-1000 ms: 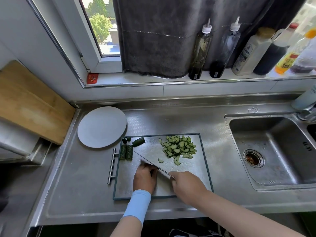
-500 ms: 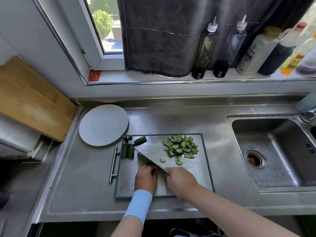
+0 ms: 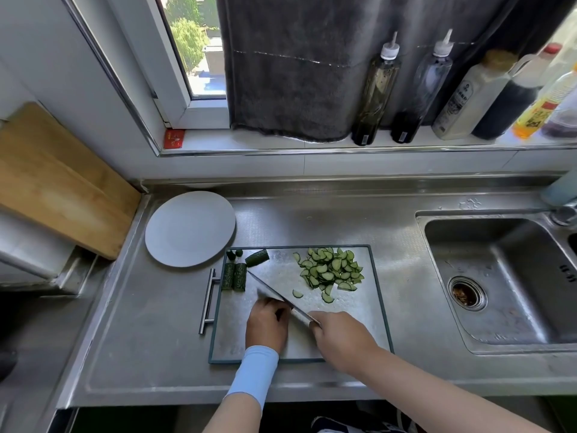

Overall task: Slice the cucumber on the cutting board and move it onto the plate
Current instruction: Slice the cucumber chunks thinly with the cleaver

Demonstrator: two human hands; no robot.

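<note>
Beyond the left hand [image 3: 266, 326] fingers, curled on a hidden piece, knife [image 3: 282, 297] in right hand [image 3: 342, 337] fist; cucumber slices [image 3: 331, 270] heaped on cutting board [image 3: 368, 310], uncut chunks [image 3: 234, 276] left, plate [image 3: 189, 229] still bare.

Both forearms entering from the bottom edge of the frame, converging toward lower centre. Left hand [image 3: 266, 327] lying knuckles-up, fingers curled under and pressing down, fingertips hidden beneath the palm; pale blue sleeve [image 3: 254, 371] covering the wrist, bare forearm below it. Right hand [image 3: 342, 337] sitting just right of the left, nearly touching, fist wrapped around a knife [image 3: 274, 294] handle, blade angling toward upper left. Right forearm bare, running off toward the lower right corner.
</note>
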